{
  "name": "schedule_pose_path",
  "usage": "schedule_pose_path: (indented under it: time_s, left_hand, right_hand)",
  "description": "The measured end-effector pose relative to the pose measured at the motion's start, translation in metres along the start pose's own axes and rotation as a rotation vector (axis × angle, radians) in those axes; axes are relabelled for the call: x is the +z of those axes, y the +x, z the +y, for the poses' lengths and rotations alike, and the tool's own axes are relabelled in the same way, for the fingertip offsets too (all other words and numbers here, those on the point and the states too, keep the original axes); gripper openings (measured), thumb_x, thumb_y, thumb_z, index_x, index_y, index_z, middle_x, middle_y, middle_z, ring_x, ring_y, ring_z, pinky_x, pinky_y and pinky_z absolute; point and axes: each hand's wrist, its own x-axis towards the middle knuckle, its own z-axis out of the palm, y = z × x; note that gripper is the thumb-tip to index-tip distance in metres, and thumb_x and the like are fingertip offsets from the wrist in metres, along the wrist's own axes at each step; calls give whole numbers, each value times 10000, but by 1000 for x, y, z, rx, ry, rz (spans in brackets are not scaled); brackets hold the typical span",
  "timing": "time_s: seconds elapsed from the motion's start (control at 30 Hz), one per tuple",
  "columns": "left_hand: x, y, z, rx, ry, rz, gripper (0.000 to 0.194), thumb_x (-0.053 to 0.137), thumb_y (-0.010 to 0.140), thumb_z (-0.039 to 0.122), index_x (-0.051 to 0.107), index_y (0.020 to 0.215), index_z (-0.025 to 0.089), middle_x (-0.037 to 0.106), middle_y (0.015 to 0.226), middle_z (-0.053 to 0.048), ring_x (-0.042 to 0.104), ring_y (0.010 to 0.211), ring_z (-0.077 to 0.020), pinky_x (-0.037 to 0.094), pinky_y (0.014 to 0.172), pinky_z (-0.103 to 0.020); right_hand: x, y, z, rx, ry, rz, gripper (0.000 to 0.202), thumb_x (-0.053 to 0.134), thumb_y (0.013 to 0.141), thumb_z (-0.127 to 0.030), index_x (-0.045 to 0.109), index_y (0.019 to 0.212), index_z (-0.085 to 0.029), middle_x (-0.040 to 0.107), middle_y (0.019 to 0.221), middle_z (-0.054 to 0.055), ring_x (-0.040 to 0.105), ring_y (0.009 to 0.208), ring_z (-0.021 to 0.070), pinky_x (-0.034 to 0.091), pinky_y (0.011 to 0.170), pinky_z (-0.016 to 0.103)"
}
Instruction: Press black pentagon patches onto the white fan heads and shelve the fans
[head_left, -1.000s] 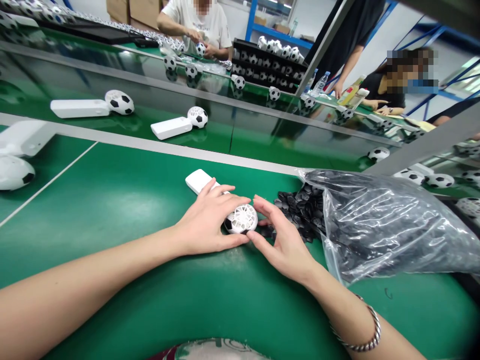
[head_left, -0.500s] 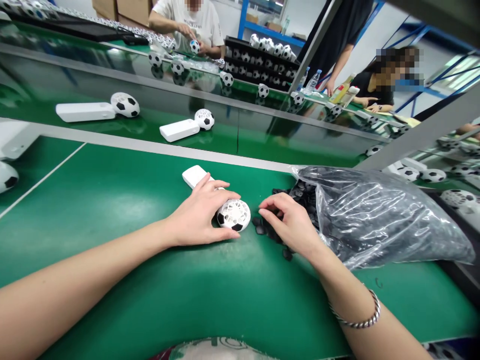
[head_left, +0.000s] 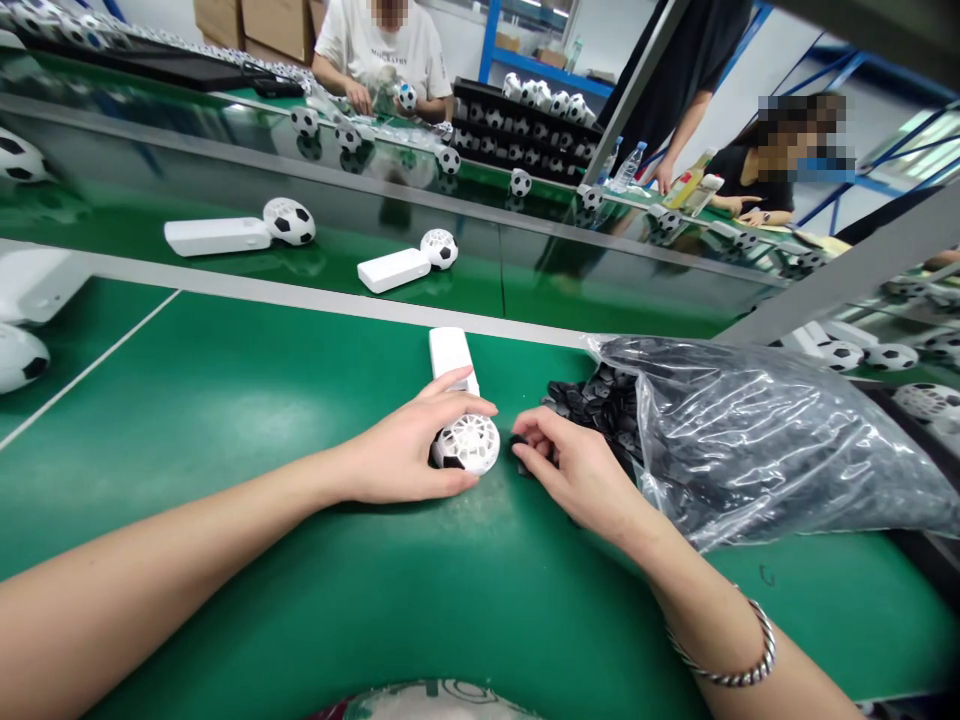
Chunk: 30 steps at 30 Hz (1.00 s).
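Note:
A white handheld fan (head_left: 451,358) with a soccer-ball head lies on the green table in front of me. My left hand (head_left: 420,440) curls around its ball head (head_left: 472,445), thumb on the near side and fingers on the far side. The openwork white grille faces up, and a few black patches show on the ball's side. Just right of the ball, my right hand (head_left: 566,455) pinches a small black piece (head_left: 517,441) between thumb and forefinger. Behind that hand, loose black pieces (head_left: 592,400) spill from a clear plastic bag (head_left: 772,440).
Beyond a grey rail (head_left: 300,302), a conveyor (head_left: 480,290) carries two similar fans, one a white fan (head_left: 394,270). A slanted metal post (head_left: 840,250) rises at right. Across the line, a person in a white shirt (head_left: 390,55) handles a ball; more people are at right.
The fan's handle has swung to the right and now points away from me. My right hand has closed its fingertips on a black piece. The conveyor fans have shifted right.

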Motion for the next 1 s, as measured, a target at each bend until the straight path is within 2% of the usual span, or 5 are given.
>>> schedule_pose_path:
  time_s: [0.17, 0.4, 0.63, 0.77, 1.0]
  left_hand:
    - [-6, 0, 1, 1, -12, -38, 553, 574, 670, 187, 417, 1197, 244, 353, 1357, -16, 70, 1345, -213, 244, 1075, -380]
    - [-4, 0, -1, 35, -20, -27, 549, 587, 666, 194, 424, 1188, 252, 422, 1304, -12, 66, 1345, -197, 229, 1079, -384]
    - [-4, 0, -1, 32, -19, -25, 553, 585, 668, 190, 419, 1193, 238, 383, 1335, -37, 71, 1345, -212, 238, 1073, -398]
    - [-4, 0, -1, 50, -20, -19, 549, 579, 664, 179, 422, 1186, 243, 408, 1314, -27, 73, 1345, -210, 228, 1080, -405]
    - [-5, -1, 1, 64, -37, -27, 558, 596, 636, 147, 437, 1161, 249, 433, 1282, -11, 78, 1344, -212, 242, 1082, -389]
  right_hand:
    - [-1, -1, -4, -19, 210, 69, 150, 472, 884, -182, 536, 1014, -221, 547, 869, 5, 549, 662, 116, 459, 639, 254]
    - [-4, -3, -12, -165, 115, 217, 132, 557, 846, -172, 642, 927, -231, 536, 860, 18, 536, 790, 135, 449, 718, 257]
    - [-1, -6, -15, -66, 304, 204, 114, 591, 825, -193, 542, 927, -209, 563, 800, -6, 540, 701, 122, 464, 644, 242]
    - [-3, -5, -15, -213, 187, 144, 131, 484, 863, -122, 584, 852, -207, 577, 879, 20, 549, 832, 148, 453, 754, 291]
    - [7, -3, -16, -478, 38, 134, 213, 455, 876, -76, 558, 994, -221, 627, 917, 2, 554, 842, 153, 437, 785, 327]
